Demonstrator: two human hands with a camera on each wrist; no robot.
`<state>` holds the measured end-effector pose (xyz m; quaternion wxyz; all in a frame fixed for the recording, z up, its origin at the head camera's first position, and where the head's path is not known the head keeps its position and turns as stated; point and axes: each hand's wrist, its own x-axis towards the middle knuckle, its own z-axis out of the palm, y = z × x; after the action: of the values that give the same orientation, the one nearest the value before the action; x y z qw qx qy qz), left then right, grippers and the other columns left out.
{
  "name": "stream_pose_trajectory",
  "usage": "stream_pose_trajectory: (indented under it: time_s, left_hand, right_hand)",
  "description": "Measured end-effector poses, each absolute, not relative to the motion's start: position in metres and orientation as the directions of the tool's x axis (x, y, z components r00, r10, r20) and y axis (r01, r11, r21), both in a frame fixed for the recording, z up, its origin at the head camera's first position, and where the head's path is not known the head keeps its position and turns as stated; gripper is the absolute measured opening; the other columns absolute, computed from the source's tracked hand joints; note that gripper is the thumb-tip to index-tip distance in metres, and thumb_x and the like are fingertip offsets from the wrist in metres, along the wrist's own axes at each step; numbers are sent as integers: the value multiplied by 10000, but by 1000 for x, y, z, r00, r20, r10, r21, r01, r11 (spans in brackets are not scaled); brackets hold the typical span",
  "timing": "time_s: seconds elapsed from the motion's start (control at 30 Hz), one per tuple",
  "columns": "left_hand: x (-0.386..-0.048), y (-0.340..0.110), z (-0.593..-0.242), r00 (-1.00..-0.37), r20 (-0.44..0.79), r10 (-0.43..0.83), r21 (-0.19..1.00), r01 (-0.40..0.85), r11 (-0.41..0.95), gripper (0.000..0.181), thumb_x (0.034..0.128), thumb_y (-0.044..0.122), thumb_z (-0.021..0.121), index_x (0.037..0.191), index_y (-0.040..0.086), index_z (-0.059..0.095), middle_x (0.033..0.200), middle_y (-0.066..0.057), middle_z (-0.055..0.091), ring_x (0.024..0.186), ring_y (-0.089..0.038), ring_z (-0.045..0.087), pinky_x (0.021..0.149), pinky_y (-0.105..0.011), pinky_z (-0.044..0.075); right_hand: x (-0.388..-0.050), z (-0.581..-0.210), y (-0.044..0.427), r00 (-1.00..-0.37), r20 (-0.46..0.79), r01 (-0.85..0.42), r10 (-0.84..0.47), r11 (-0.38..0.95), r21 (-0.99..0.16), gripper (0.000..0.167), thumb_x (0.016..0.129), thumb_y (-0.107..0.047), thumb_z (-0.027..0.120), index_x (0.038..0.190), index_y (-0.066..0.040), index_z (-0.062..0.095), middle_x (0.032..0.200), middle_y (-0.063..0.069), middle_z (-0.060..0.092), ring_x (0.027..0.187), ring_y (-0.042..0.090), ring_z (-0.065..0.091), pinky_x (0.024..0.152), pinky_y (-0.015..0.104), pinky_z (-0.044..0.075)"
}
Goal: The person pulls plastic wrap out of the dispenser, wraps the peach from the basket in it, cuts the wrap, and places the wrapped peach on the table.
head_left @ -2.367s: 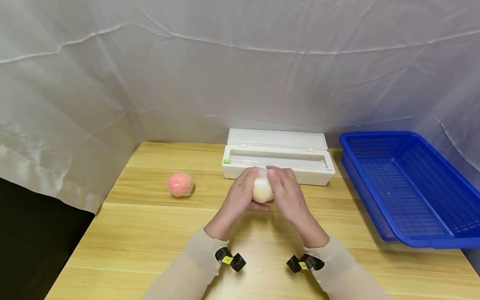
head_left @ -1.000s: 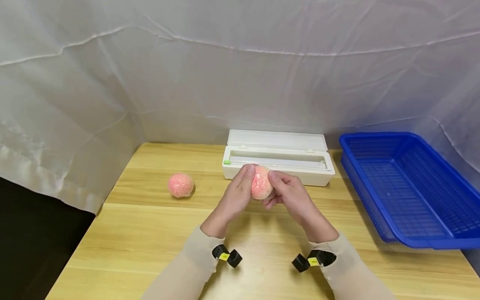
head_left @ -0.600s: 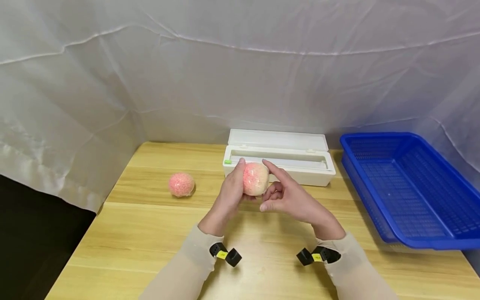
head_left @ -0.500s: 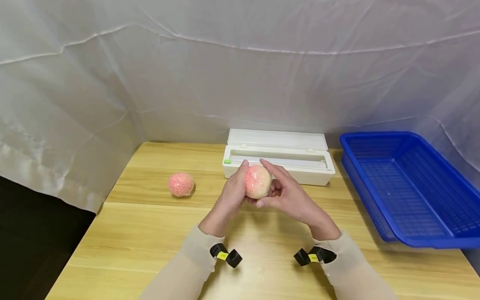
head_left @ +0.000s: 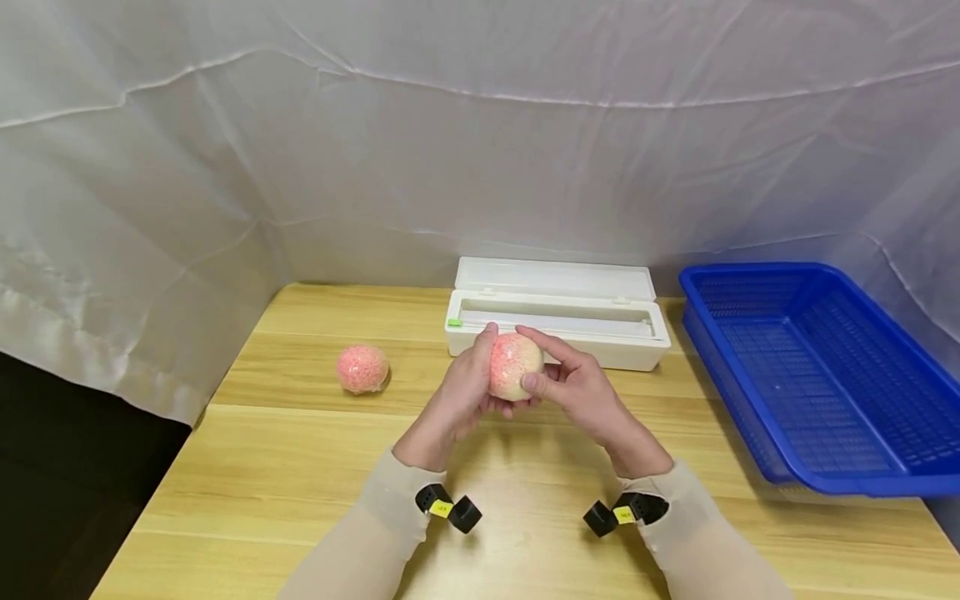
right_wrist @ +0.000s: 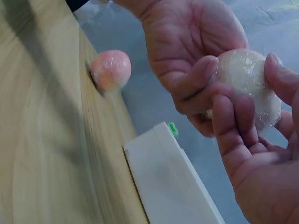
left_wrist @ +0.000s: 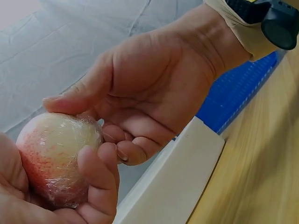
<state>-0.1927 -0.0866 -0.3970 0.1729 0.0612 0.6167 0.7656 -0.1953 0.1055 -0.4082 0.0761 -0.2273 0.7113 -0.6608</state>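
A pink and cream peach [head_left: 515,365], wrapped in clear cling film, is held above the table in front of the white box. My left hand [head_left: 461,387] cups it from the left and below, fingers curled under it. From the right, my right hand [head_left: 588,396] grips it, thumb on the near side and index finger over the far top. The left wrist view shows crinkled film over the peach [left_wrist: 56,154], tight against the skin. A second wrapped peach [head_left: 362,369] rests on the table to the left, apart from both hands.
Behind the hands stands a white cling film dispenser [head_left: 555,348], lid raised, with a green slider [head_left: 454,322] at its left end. A blue plastic basket [head_left: 738,387] occupies the table's right side. Pale fabric [head_left: 480,183] hangs behind the wooden table [head_left: 300,483].
The peach has been turned in the hands, from its cream face to its pink and cream side. The right hand loosened, shifted around it, and its thumb is now back against the peach.
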Motion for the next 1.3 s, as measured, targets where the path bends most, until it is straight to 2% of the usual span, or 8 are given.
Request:
stream_pose_trajectory:
  time_s: [0.27, 0.43, 0.67, 0.83, 1.0, 1.13, 1.2, 1.3]
  left_hand:
    - [-193, -91, -399, -928, -150, 341, 947, -234, -220, 735, 1114, 606, 265, 1186, -17, 648, 716, -73, 725, 572, -140, 703, 477, -231, 563]
    - [-194, -92, -401, -930, -178, 320, 930, -265, -253, 741, 1108, 607, 303, 1247, -43, 631, 760, -98, 734, 590, -153, 721, 500, -248, 588]
    - [-195, -91, -401, -945, -175, 278, 927, -253, -276, 680, 1118, 559, 315, 1294, -38, 588, 841, -90, 693, 560, -155, 708, 503, -267, 599]
    - [-196, -88, -402, -960, -168, 222, 925, -231, -300, 676, 1129, 559, 299, 1400, -4, 555, 991, -103, 686, 722, -157, 755, 656, -298, 646]
    - [-196, -88, -401, -968, -149, 202, 948, -198, -248, 621, 1129, 525, 375, 1394, -4, 563, 999, -60, 637, 780, -95, 664, 652, -201, 585]
    - [-197, -94, -396, -962, -106, 252, 957, -167, -236, 514, 1124, 439, 479, 1337, -26, 536, 1092, -105, 657, 822, -111, 677, 704, -221, 604]
    - [-198, -97, -393, -953, -92, 290, 956, -166, -243, 473, 1124, 392, 502, 1389, 0, 510, 1205, -151, 650, 851, -131, 707, 747, -250, 630]
    - [-198, -102, -391, -929, -65, 364, 954, -165, -249, 458, 1134, 298, 496, 1525, 61, 465, 1374, -221, 586, 909, -167, 728, 814, -295, 644]
  right_hand:
    - [-198, -411, 104, -876, 203, -211, -439, -30, -977, 648, 988, -208, 736, 1561, -52, 476, 1439, 165, 563, 789, 96, 699, 724, 260, 610]
    - [-200, -413, 105, -864, 180, -188, -471, -31, -982, 543, 1104, -251, 561, 1605, -90, 426, 1401, 173, 552, 896, 107, 660, 796, 253, 604]
    - [-198, -413, 98, -861, 212, -253, -462, 28, -967, 841, 918, -159, 812, 1620, -28, 369, 1516, 287, 441, 962, 158, 682, 796, 247, 609]
    - [-194, -413, 94, -888, 257, -356, -380, 217, -909, 827, 926, -73, 802, 1628, -101, 366, 1381, 223, 510, 934, 172, 600, 800, 238, 547]
    - [-192, -417, 89, -893, 341, -444, -294, 453, -773, 923, 825, -249, 924, 1530, -73, 354, 1306, 159, 496, 923, 187, 517, 765, 261, 485]
    - [-194, -413, 97, -914, 276, -356, -298, 260, -898, 667, 943, -136, 802, 1454, -29, 385, 1208, 174, 606, 987, 205, 562, 790, 244, 501]
    - [-197, -410, 104, -918, 234, -292, -320, 145, -945, 514, 1013, -99, 688, 1450, -1, 435, 1227, 156, 646, 1012, 192, 597, 810, 250, 526]
    - [-201, -409, 113, -914, 221, -268, -339, 98, -959, 412, 1108, -178, 541, 1473, 9, 505, 1254, 51, 662, 979, 140, 632, 797, 273, 570]
